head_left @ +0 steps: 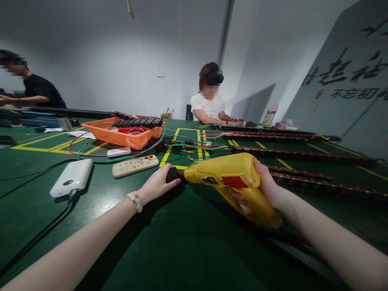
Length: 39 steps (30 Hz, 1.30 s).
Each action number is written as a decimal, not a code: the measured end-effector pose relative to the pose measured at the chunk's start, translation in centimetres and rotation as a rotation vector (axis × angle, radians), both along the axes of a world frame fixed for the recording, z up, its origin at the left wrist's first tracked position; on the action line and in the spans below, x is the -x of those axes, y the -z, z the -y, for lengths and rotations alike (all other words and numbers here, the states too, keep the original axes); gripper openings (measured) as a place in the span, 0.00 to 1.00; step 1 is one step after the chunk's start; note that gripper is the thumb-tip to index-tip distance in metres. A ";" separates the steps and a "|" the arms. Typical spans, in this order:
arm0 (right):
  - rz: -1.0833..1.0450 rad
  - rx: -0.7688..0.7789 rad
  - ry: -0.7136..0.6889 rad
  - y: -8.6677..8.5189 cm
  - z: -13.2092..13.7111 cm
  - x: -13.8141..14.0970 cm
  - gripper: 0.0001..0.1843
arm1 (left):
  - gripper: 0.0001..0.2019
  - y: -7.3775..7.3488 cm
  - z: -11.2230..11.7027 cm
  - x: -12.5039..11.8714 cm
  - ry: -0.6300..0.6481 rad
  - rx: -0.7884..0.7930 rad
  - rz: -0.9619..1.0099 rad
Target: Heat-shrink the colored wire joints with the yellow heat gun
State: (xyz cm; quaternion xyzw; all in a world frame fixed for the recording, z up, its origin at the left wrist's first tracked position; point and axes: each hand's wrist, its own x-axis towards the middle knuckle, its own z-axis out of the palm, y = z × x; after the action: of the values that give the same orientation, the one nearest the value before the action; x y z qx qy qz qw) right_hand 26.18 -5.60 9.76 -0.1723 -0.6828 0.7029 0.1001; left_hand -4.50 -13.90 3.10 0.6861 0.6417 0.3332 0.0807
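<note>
Right hand: wrapped round the grip of the yellow power screwdriver, fingers clamped on the handle; forearm comes in from near right.
Yellow power screwdriver: held just above the bench, body level, nose pointing left, handle slanting down toward near right.
Left hand: fingers pinched together on the black chuck at the tool's nose; a pale bracelet on the wrist.
Bench: dark green top with yellow tape lines, wide, running far back.
Near left: white power bank lying flat, a black cable leading off it toward near left.
Just beyond left hand: beige remote control flat on the bench; a smaller white device behind it.
Right side: long dark strips laid roughly parallel, running off to the right.
Middle distance: loose coloured wires in red, green and blue across the tape lines.
Far left of centre: orange basket with a black keyed unit resting across its rim; contents below hard to make out.
Far side: a person in white seated, hands on the bench; another person in black at far left.
</note>
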 end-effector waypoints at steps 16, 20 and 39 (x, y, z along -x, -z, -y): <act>-0.031 0.043 0.191 0.4 -0.3 -2.2 0.40 | 0.23 -0.5 0.4 0.3 -0.037 0.050 -0.058; -0.001 -0.039 0.197 0.7 0.4 -2.3 0.36 | 0.23 -0.7 0.5 0.9 -0.023 0.059 -0.112; -0.126 0.057 -0.029 1.9 -0.8 0.0 0.41 | 0.23 -1.2 0.5 2.4 -0.122 0.049 -0.331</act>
State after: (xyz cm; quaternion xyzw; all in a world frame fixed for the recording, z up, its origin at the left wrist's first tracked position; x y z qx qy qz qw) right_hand 26.20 -4.77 7.85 -0.1207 -0.6572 0.7329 0.1276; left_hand -6.91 -14.44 4.32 0.6891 0.6946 0.2042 -0.0299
